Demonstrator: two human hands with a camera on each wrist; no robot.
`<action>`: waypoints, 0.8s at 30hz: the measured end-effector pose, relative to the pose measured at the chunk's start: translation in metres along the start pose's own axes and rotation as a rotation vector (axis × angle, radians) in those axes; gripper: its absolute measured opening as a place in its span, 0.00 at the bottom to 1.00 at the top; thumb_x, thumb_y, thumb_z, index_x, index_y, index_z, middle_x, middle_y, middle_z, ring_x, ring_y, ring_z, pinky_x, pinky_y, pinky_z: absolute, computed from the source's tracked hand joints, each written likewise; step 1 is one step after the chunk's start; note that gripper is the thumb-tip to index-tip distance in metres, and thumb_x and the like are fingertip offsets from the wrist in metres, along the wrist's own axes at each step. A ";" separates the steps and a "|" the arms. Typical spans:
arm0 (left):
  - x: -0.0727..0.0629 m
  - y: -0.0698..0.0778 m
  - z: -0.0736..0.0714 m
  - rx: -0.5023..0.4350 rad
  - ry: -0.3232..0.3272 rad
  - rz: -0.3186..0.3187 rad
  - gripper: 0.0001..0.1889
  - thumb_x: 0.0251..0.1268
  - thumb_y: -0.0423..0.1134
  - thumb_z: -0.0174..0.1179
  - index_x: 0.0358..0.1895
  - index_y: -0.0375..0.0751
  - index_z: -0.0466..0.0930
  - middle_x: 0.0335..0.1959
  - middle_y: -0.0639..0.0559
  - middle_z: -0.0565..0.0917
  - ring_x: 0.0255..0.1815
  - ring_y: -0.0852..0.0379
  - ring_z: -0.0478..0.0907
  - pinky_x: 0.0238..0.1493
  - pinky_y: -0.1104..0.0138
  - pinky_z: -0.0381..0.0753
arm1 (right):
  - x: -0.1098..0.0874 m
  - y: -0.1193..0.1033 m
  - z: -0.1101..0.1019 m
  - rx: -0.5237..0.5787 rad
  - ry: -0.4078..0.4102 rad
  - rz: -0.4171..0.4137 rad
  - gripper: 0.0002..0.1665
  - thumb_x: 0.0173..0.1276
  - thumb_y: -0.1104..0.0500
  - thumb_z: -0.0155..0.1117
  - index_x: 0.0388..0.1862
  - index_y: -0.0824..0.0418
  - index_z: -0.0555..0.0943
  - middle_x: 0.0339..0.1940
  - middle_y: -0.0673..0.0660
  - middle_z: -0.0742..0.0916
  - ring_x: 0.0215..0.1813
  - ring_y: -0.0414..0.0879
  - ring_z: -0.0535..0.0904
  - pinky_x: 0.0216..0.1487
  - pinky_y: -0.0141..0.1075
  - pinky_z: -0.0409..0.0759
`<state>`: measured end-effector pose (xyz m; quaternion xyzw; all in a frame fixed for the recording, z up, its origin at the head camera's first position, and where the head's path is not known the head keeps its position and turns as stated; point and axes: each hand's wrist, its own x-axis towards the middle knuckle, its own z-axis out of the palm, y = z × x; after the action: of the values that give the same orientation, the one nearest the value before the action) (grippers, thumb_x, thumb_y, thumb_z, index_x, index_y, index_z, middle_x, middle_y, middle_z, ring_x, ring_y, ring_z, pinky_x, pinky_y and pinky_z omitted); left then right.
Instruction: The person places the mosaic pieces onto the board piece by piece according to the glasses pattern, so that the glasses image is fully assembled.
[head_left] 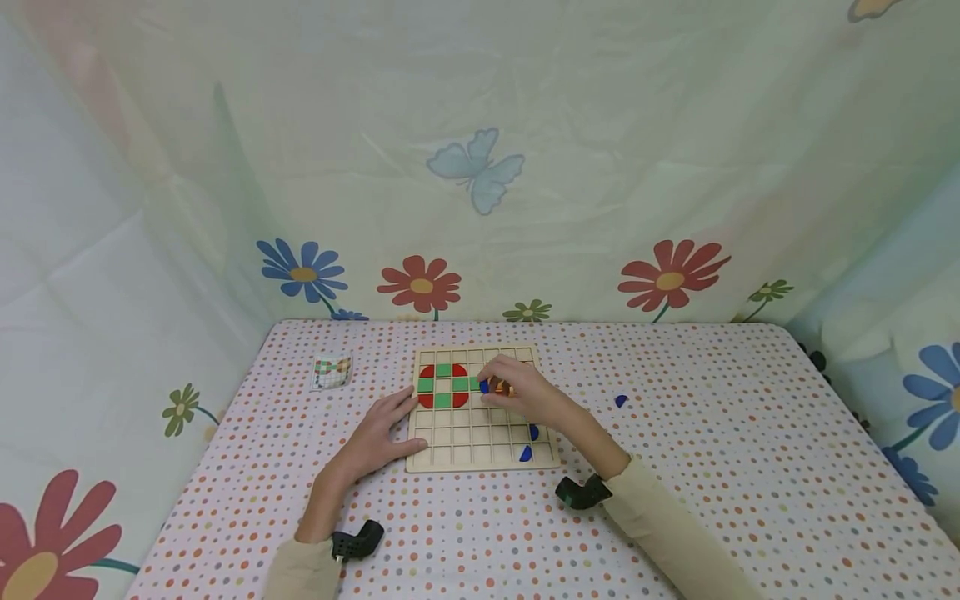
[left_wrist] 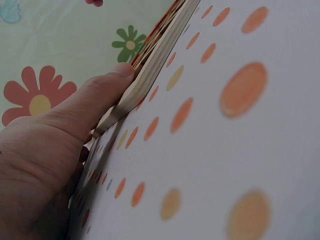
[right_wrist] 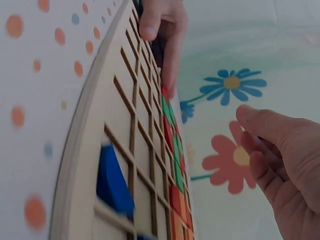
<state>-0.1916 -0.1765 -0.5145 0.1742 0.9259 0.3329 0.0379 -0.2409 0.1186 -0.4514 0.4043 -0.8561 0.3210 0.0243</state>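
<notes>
A wooden grid board (head_left: 480, 458) lies on the table, with red and green pieces (head_left: 443, 400) forming a rounded ring in its left part. My left hand (head_left: 378, 437) rests at the board's left edge; in the left wrist view its thumb (left_wrist: 107, 85) touches the rim. Above the middle of the grid, my right hand (head_left: 521, 390) pinches a small blue piece (head_left: 484, 387) beside a green one. Orange pieces (right_wrist: 177, 222) lie in the grid below that hand, partly hidden in the head view. The right wrist view shows curled fingers (right_wrist: 265, 170), the held piece hidden there.
Two blue half-round pieces (head_left: 526, 453) lie on the board's lower right part. Another blue half-round piece (head_left: 621, 401) is on the dotted tablecloth (head_left: 712, 433) to the right. A small printed pattern card (head_left: 331, 373) lies left of the board.
</notes>
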 end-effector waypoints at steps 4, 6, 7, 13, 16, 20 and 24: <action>0.000 -0.002 0.001 0.012 0.005 0.004 0.43 0.58 0.59 0.65 0.74 0.45 0.62 0.79 0.50 0.55 0.79 0.42 0.50 0.72 0.41 0.58 | 0.018 -0.008 0.018 -0.057 -0.075 -0.045 0.14 0.64 0.58 0.69 0.47 0.62 0.82 0.44 0.54 0.85 0.39 0.45 0.79 0.40 0.31 0.80; 0.001 -0.002 0.001 0.009 0.006 0.008 0.43 0.58 0.59 0.65 0.74 0.45 0.62 0.79 0.50 0.55 0.79 0.42 0.50 0.72 0.41 0.58 | 0.026 -0.012 0.028 -0.077 -0.128 -0.041 0.15 0.65 0.56 0.68 0.48 0.60 0.82 0.45 0.53 0.86 0.40 0.47 0.79 0.43 0.32 0.80; 0.001 -0.003 0.001 0.010 0.006 0.010 0.43 0.58 0.59 0.65 0.74 0.45 0.62 0.79 0.50 0.55 0.79 0.42 0.50 0.72 0.41 0.59 | 0.030 -0.014 0.033 -0.091 -0.154 -0.039 0.14 0.66 0.56 0.67 0.48 0.60 0.82 0.45 0.52 0.86 0.41 0.46 0.80 0.45 0.33 0.80; 0.001 -0.004 0.001 0.006 0.002 0.040 0.43 0.59 0.60 0.64 0.74 0.46 0.61 0.79 0.50 0.55 0.79 0.42 0.50 0.72 0.40 0.58 | 0.044 -0.025 0.056 -0.224 -0.255 -0.054 0.07 0.69 0.51 0.64 0.41 0.51 0.81 0.36 0.45 0.83 0.37 0.38 0.74 0.42 0.30 0.76; 0.001 -0.003 0.000 0.003 0.000 0.049 0.43 0.59 0.60 0.64 0.75 0.46 0.60 0.79 0.50 0.55 0.79 0.42 0.50 0.72 0.40 0.57 | 0.047 -0.029 0.062 -0.298 -0.256 -0.103 0.06 0.69 0.51 0.64 0.38 0.51 0.82 0.33 0.44 0.83 0.36 0.37 0.73 0.41 0.29 0.75; 0.000 -0.003 0.000 0.004 0.006 0.045 0.43 0.59 0.60 0.64 0.75 0.46 0.60 0.79 0.50 0.55 0.79 0.43 0.50 0.72 0.41 0.58 | 0.050 -0.031 0.067 -0.343 -0.254 -0.142 0.06 0.69 0.53 0.64 0.37 0.53 0.83 0.34 0.46 0.84 0.38 0.38 0.75 0.43 0.29 0.77; 0.001 -0.004 0.000 -0.010 0.005 0.035 0.43 0.59 0.59 0.64 0.75 0.46 0.60 0.79 0.51 0.55 0.79 0.44 0.50 0.72 0.42 0.58 | 0.051 -0.032 0.069 -0.381 -0.276 -0.169 0.07 0.71 0.55 0.61 0.37 0.54 0.85 0.36 0.47 0.86 0.41 0.39 0.79 0.49 0.30 0.78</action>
<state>-0.1935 -0.1791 -0.5167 0.1892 0.9212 0.3387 0.0308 -0.2376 0.0295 -0.4737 0.5024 -0.8596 0.0925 0.0095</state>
